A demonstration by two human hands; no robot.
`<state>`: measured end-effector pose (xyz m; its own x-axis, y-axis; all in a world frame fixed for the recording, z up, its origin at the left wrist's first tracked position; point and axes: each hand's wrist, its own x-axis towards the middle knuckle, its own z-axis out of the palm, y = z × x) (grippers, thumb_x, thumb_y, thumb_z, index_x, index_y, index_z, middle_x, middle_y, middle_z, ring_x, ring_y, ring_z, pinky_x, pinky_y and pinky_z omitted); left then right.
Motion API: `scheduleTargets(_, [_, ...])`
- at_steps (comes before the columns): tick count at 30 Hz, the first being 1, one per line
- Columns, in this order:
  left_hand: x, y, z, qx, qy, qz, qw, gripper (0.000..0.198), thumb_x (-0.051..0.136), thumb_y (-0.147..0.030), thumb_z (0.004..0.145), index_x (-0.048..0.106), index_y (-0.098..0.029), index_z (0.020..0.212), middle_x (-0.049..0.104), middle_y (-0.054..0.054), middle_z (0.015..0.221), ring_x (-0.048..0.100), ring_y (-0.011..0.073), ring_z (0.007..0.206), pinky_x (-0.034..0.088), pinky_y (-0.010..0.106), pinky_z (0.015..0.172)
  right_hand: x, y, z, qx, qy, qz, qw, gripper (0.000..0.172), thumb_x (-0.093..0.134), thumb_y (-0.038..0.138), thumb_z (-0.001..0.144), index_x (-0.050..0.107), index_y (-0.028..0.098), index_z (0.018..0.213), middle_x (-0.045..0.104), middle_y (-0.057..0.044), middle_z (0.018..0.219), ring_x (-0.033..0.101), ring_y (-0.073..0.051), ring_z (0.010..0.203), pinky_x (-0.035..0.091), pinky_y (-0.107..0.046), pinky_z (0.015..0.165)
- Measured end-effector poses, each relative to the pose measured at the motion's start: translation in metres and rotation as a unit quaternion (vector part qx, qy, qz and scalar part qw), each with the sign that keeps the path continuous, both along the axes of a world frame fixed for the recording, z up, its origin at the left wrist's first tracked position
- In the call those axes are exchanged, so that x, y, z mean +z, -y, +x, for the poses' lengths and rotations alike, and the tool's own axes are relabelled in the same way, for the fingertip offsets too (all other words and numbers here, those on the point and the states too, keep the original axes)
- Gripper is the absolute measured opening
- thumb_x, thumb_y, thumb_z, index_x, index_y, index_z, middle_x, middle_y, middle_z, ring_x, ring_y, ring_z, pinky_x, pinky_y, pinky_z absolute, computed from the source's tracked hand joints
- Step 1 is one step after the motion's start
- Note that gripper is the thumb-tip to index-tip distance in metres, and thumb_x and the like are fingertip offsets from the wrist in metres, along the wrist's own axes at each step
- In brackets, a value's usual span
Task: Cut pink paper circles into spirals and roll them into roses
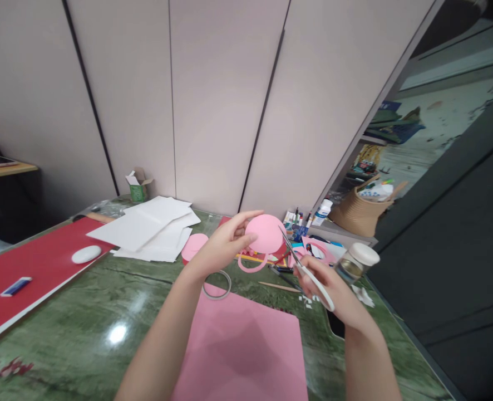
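Between the thumb and fingers of my left hand (232,236) is a pink paper circle (266,234), held up above the table. A thin curved pink paper strip (252,269) hangs below the circle. My right hand (324,284) grips white-handled scissors (317,285), whose blades point up and left to the circle's right edge. Whether the blades are around the paper or only touching it, I cannot tell. Below my hands lies a pink paper sheet (246,345), with a roll of tape (217,285) at its upper left corner.
White sheets (154,228) lie behind my left arm, beside a red board (33,267) with a white oval object (86,254). A pink paper piece (194,245) is near my left wrist. At right stand a white-lidded jar (357,262), a white bottle (322,211) and a woven basket (359,209).
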<state>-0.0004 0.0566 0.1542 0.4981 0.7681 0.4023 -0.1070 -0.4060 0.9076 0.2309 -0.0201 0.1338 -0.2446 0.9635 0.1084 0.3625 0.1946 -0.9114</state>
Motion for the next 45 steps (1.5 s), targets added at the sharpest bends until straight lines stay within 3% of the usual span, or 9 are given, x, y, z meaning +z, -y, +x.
scheduleTargets(8, [0.0,-0.002,0.001,0.025,0.03,0.003,0.999,0.042,0.052,-0.028,0.081,0.045,-0.023,0.122,0.058,0.008,0.104,0.057,0.0166,0.086,0.049,0.026,0.065,0.0,0.0,-0.001,-0.003,0.0,0.003,1.0,0.033,0.05,0.052,0.078,0.042,0.02,0.074,0.035,0.006,0.059,0.031,-0.009,0.053,0.026,-0.023,0.048])
scheduleTargets(28, [0.003,0.002,0.0,0.026,-0.011,0.037,0.999,0.04,0.05,-0.026,0.08,0.049,-0.023,0.12,0.057,0.007,0.104,0.055,0.0144,0.079,0.048,0.026,0.061,0.0,0.001,-0.001,0.011,0.006,0.015,1.0,0.032,0.047,0.051,0.081,0.042,0.02,0.077,0.039,0.004,0.066,0.033,-0.008,0.055,0.028,-0.023,0.05])
scheduleTargets(36, [0.001,-0.001,0.0,0.039,0.014,0.009,0.999,0.04,0.052,-0.029,0.08,0.049,-0.022,0.119,0.058,0.007,0.101,0.056,0.0141,0.078,0.048,0.026,0.064,0.002,0.001,-0.001,0.008,0.017,0.018,1.0,0.033,0.046,0.051,0.081,0.043,0.019,0.075,0.038,0.004,0.062,0.034,-0.009,0.054,0.029,-0.023,0.05])
scheduleTargets(42, [0.001,-0.001,0.004,0.062,0.065,-0.018,0.996,0.038,0.053,-0.033,0.08,0.052,-0.02,0.115,0.058,0.005,0.087,0.053,0.0106,0.068,0.045,0.022,0.057,0.002,0.001,-0.003,-0.005,0.017,0.007,1.0,0.035,0.047,0.054,0.079,0.042,0.02,0.074,0.038,0.004,0.062,0.034,-0.009,0.053,0.029,-0.023,0.049])
scheduleTargets(45, [0.001,0.001,0.01,0.053,0.087,-0.05,0.994,0.043,0.054,-0.033,0.079,0.047,-0.021,0.12,0.057,0.005,0.089,0.053,0.0097,0.065,0.045,0.021,0.054,0.0,-0.001,-0.005,-0.013,0.004,0.01,1.0,0.034,0.047,0.054,0.079,0.042,0.02,0.075,0.036,0.005,0.059,0.031,-0.009,0.052,0.027,-0.022,0.048])
